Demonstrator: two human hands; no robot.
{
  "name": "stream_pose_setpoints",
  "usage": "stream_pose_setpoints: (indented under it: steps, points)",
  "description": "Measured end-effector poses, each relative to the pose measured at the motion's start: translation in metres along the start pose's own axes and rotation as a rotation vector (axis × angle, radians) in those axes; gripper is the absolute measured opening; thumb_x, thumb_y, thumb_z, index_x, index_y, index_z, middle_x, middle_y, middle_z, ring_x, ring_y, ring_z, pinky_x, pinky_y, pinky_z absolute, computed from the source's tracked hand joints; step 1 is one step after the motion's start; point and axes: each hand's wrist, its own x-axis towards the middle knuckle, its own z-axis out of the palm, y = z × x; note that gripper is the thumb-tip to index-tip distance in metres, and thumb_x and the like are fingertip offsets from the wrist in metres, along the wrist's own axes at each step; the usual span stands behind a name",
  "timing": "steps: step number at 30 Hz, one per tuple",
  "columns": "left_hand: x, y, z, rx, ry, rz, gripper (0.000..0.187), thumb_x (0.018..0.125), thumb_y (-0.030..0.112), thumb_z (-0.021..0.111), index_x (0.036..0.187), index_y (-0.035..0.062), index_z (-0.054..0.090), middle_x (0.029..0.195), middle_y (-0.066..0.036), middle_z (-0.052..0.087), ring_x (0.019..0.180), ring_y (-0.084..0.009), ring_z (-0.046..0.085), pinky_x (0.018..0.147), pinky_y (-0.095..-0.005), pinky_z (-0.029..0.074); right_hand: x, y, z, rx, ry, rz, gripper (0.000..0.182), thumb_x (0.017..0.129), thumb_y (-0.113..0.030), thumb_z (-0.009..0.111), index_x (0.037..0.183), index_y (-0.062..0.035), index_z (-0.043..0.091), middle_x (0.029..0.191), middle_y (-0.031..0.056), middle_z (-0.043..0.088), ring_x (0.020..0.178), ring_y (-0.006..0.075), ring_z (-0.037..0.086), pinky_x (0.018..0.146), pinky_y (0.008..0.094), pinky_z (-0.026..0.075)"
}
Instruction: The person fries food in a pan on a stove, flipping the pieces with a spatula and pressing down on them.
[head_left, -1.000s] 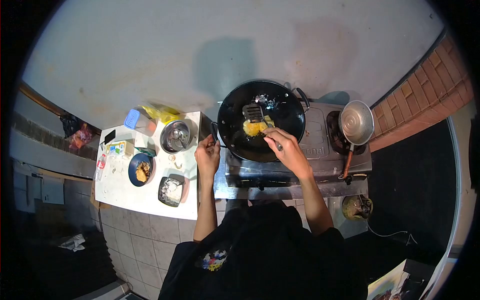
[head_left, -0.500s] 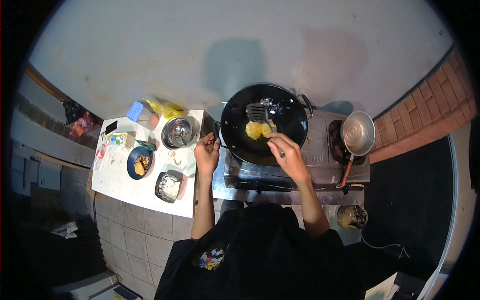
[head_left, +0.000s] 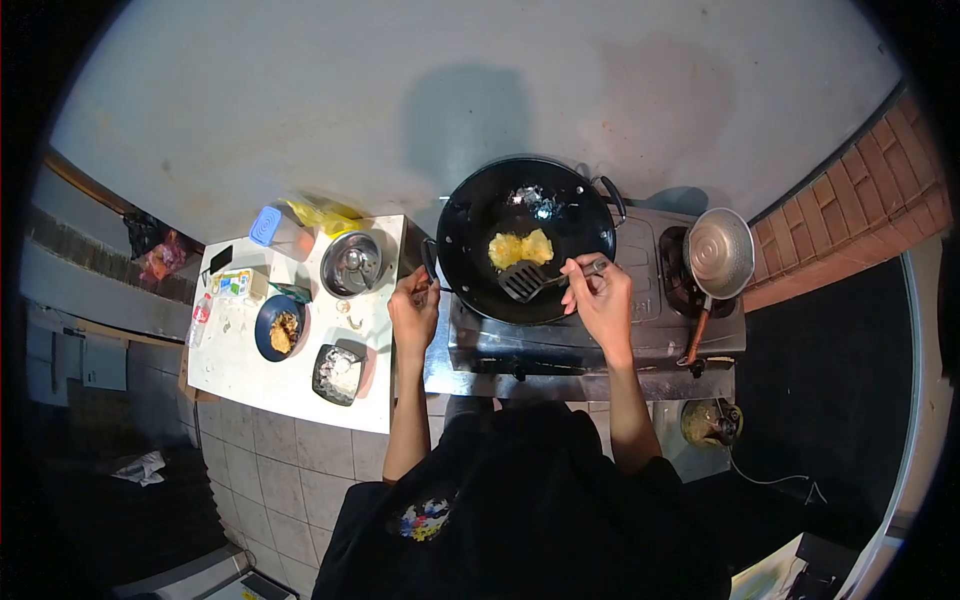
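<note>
A large black wok sits on the stove, with yellow, egg-like food in it. My right hand is closed on the handle of a black slotted spatula, whose blade lies at the near edge of the food. At the wok's left side, my left hand has its fingers closed by the black side handle. Shiny liquid shows in the far part of the wok.
On the white table at left are a metal bowl, a blue bowl with food, a square dish of white powder, a lidded container and a phone. A small pot sits on the right burner.
My right hand has turned and shifted right. The spatula blade has moved from the far side of the food to its near edge. My left hand stays by the handle.
</note>
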Motion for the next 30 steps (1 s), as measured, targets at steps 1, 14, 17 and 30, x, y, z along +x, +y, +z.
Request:
stream_pose_setpoints:
  steps: [1, 14, 17, 30]
  points:
    - [0.0, -0.001, 0.0, 0.004, -0.002, -0.01, 0.036, 0.084, 0.007, 0.069, 0.117, -0.0063, 0.061, 0.103, -0.019, 0.067, 0.085, -0.0205, 0.068, 0.077, -0.0304, 0.055, 0.002, 0.0, 0.001, 0.027, -0.007, -0.007, 0.014, 0.092, -0.006, 0.061, 0.087, 0.0072, 0.058, 0.075, 0.0097, 0.063, 0.05, 0.0095, 0.057, 0.043, 0.0212, 0.046]
    - [-0.005, 0.003, -0.003, 0.004, 0.033, 0.015, 0.037, 0.083, 0.009, 0.07, 0.116, -0.0041, 0.062, 0.107, -0.019, 0.066, 0.09, -0.0239, 0.067, 0.079, -0.0328, 0.054, 0.015, 0.003, 0.01, 0.019, -0.015, 0.071, 0.025, 0.094, -0.013, 0.06, 0.082, 0.0094, 0.059, 0.075, 0.0125, 0.064, 0.045, 0.0123, 0.058, 0.034, 0.0238, 0.042]
    - [-0.004, 0.002, -0.002, 0.032, 0.04, 0.019, 0.036, 0.083, 0.01, 0.07, 0.116, -0.0041, 0.063, 0.106, -0.019, 0.066, 0.089, -0.0236, 0.067, 0.079, -0.033, 0.054, 0.02, 0.006, 0.009, 0.065, 0.007, 0.116, 0.027, 0.095, -0.015, 0.059, 0.081, 0.0088, 0.058, 0.075, 0.0126, 0.064, 0.045, 0.0125, 0.058, 0.034, 0.024, 0.043]
    - [0.0, 0.001, 0.001, 0.049, 0.059, 0.009, 0.034, 0.083, 0.011, 0.07, 0.113, -0.0035, 0.064, 0.104, -0.019, 0.067, 0.089, -0.0236, 0.067, 0.077, -0.0332, 0.054, 0.011, 0.036, 0.03, 0.086, 0.17, 0.062, 0.026, 0.095, -0.015, 0.059, 0.081, 0.0071, 0.06, 0.076, 0.01, 0.066, 0.047, 0.0096, 0.056, 0.039, 0.022, 0.043]
